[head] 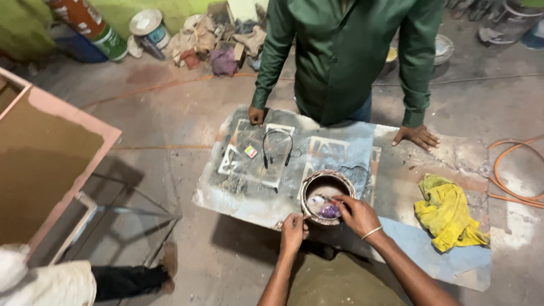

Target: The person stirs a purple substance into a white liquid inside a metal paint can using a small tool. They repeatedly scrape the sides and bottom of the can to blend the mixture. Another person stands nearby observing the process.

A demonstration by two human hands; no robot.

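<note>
A round, paint-crusted can point(326, 177) stands on the stained table point(362, 141) near its front edge. My left hand point(293, 231) grips the can's near rim. My right hand point(357, 214) reaches into the can, fingers pinched on a small purple lump point(329, 211) lying in pale liquid. A thin bangle circles my right wrist. Across the table stands a person in a green shirt point(345, 51), with both of their hands resting on the tabletop.
A black neckband earphone point(276, 146) and a small colourful card point(250, 151) lie on the table's left part, a yellow rag point(447, 212) on its right. An orange hose point(513, 170) curls at the right. A brown board point(45, 164) leans at left. Cans and rags clutter the far floor.
</note>
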